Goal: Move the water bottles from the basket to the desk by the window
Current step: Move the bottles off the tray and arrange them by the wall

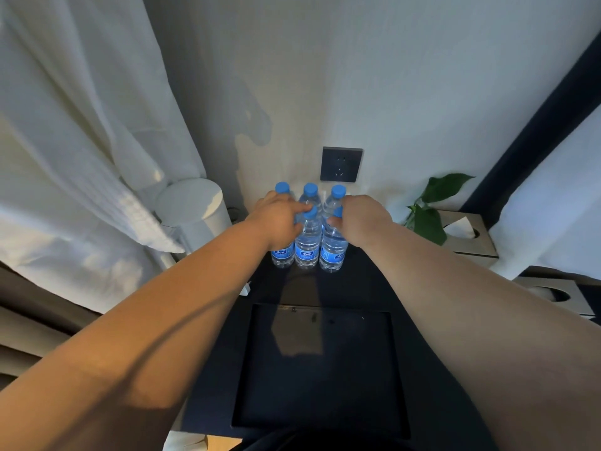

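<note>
Several clear water bottles with blue caps and blue labels stand in two tight rows at the back of the dark desk (374, 288), against the wall. My left hand (276, 219) wraps the front left bottle (282, 255), hiding its top, and its forefinger reaches to the cap of the front middle bottle (307, 245). My right hand (361, 222) curls around the neck of the front right bottle (332, 255). Behind them, the back-row caps (310, 189) show above my hands. No basket is in view.
A dark square recessed panel (320, 369) fills the near desk. A white curtain (81, 141) and a white cylinder (192, 206) stand at the left. On the wall is a dark socket (340, 164). At the right are a green plant (429, 213) and a tissue box (468, 236).
</note>
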Action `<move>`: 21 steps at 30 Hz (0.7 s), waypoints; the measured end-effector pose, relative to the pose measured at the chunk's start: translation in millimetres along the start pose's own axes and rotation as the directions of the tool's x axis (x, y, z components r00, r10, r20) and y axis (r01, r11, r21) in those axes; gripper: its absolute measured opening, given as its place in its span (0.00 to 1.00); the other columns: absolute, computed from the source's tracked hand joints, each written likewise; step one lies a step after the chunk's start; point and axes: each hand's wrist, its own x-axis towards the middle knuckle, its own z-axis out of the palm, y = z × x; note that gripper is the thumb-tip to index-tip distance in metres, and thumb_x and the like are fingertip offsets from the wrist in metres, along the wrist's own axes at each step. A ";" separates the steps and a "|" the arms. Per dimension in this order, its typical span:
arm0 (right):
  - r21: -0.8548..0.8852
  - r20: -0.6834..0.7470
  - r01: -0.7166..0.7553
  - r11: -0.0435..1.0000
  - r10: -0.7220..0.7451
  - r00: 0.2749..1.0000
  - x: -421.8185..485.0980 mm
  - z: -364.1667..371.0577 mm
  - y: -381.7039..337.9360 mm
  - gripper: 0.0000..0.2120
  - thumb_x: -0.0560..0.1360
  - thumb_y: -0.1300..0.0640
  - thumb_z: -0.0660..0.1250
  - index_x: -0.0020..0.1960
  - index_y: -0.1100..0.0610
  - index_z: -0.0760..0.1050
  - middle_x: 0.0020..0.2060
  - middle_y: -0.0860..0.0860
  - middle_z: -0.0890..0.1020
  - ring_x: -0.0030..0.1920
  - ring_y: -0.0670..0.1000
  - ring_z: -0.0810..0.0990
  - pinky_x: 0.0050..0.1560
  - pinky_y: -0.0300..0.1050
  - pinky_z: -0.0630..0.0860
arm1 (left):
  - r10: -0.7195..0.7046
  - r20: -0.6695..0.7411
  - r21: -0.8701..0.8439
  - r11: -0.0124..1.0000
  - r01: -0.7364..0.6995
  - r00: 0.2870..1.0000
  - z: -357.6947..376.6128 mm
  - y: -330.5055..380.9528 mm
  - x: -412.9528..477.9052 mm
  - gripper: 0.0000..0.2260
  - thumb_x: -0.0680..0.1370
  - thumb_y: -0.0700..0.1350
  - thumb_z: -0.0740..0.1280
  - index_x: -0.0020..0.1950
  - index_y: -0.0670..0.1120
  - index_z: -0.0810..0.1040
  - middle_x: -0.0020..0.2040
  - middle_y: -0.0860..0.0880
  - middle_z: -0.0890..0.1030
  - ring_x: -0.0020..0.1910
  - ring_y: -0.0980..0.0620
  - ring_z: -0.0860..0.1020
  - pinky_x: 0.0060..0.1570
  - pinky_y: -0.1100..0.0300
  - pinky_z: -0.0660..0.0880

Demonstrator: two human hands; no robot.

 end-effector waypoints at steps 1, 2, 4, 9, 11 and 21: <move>-0.008 0.005 -0.003 1.000 0.003 1.000 0.4 -1.0 -0.6 0.21 0.81 0.40 0.67 0.61 0.56 0.77 0.49 0.53 0.79 0.45 0.53 0.75 0.43 0.48 0.71 | -0.001 0.002 0.002 1.000 0.001 1.000 0.2 0.3 -0.3 0.23 0.82 0.51 0.64 0.79 0.58 0.69 0.72 0.46 0.74 0.71 0.43 0.67 0.69 0.48 0.63; -0.011 0.012 0.000 1.000 0.000 1.000 0.4 -1.8 -0.9 0.21 0.81 0.40 0.67 0.62 0.56 0.77 0.50 0.53 0.79 0.45 0.53 0.75 0.43 0.48 0.71 | -0.002 0.004 0.005 1.000 0.002 1.000 0.0 0.5 -0.4 0.23 0.82 0.51 0.64 0.79 0.58 0.69 0.72 0.46 0.74 0.71 0.43 0.67 0.69 0.49 0.63; 0.013 0.033 0.023 1.000 -0.023 0.999 0.1 -3.4 0.3 0.20 0.81 0.44 0.66 0.67 0.54 0.74 0.56 0.55 0.81 0.47 0.54 0.76 0.43 0.48 0.70 | -0.002 0.010 0.007 1.000 0.002 1.000 -0.6 0.2 0.0 0.24 0.82 0.50 0.64 0.79 0.58 0.69 0.73 0.46 0.74 0.70 0.43 0.67 0.69 0.49 0.63; 0.046 0.038 0.031 0.998 -0.033 0.999 -1.4 -3.5 1.7 0.18 0.81 0.50 0.65 0.68 0.55 0.74 0.59 0.57 0.81 0.48 0.56 0.77 0.44 0.47 0.69 | -0.001 0.020 0.025 1.000 0.000 1.000 -2.3 0.1 -1.0 0.26 0.81 0.44 0.66 0.79 0.58 0.68 0.73 0.46 0.73 0.70 0.43 0.67 0.69 0.48 0.64; 0.031 0.017 0.019 0.999 -0.020 1.000 -1.7 -1.2 1.0 0.17 0.83 0.48 0.65 0.66 0.58 0.74 0.57 0.57 0.81 0.50 0.57 0.79 0.44 0.48 0.70 | -0.002 0.027 0.038 0.999 0.001 1.000 -2.7 0.7 -1.5 0.29 0.80 0.41 0.67 0.80 0.59 0.67 0.74 0.47 0.73 0.71 0.43 0.67 0.69 0.48 0.64; 0.028 -0.011 0.042 0.999 -0.042 0.999 -6.9 5.8 3.9 0.23 0.83 0.46 0.65 0.71 0.58 0.68 0.54 0.57 0.81 0.51 0.59 0.80 0.42 0.50 0.71 | 0.014 0.018 0.056 0.998 -0.015 1.000 -1.1 -2.0 -3.8 0.32 0.80 0.38 0.68 0.81 0.59 0.65 0.76 0.47 0.70 0.74 0.42 0.64 0.72 0.47 0.63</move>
